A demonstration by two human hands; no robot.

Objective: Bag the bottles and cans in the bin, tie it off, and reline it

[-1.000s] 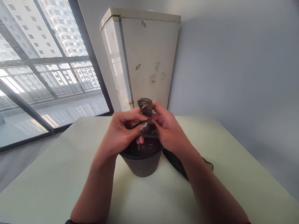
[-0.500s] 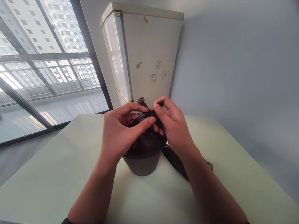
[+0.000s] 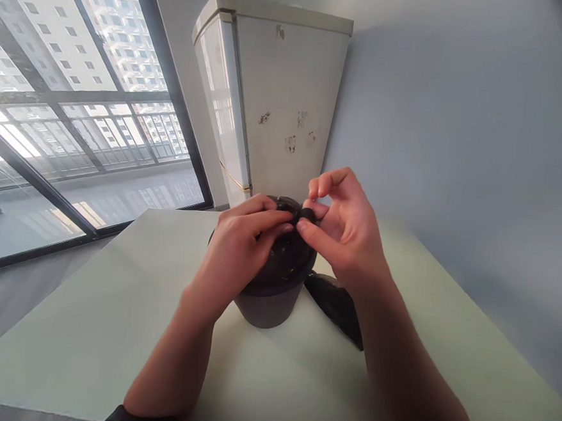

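Observation:
A dark grey trash can (image 3: 268,310) stands on the pale table, and a black garbage bag (image 3: 291,260) lines it and bulges at its mouth. Above the rim my left hand (image 3: 248,234) pinches the gathered top of the bag between thumb and fingers. My right hand (image 3: 345,224) meets it from the right, its thumb and a finger closed on a small twisted piece of the same bag while the upper fingers curl free. The fingers partly hide the gathered plastic.
Another black plastic bag (image 3: 336,304) lies folded on the table (image 3: 134,315), right of the can and partly behind my right forearm. A white refrigerator (image 3: 290,83) stands beyond the table. A glass window wall (image 3: 76,113) is at left, a plain wall (image 3: 459,133) at right.
Both hands have kept working the bag's top; the loose end that stuck up is now gathered low. My right hand has moved right and up, its upper fingers lifting off. The view has shifted slightly.

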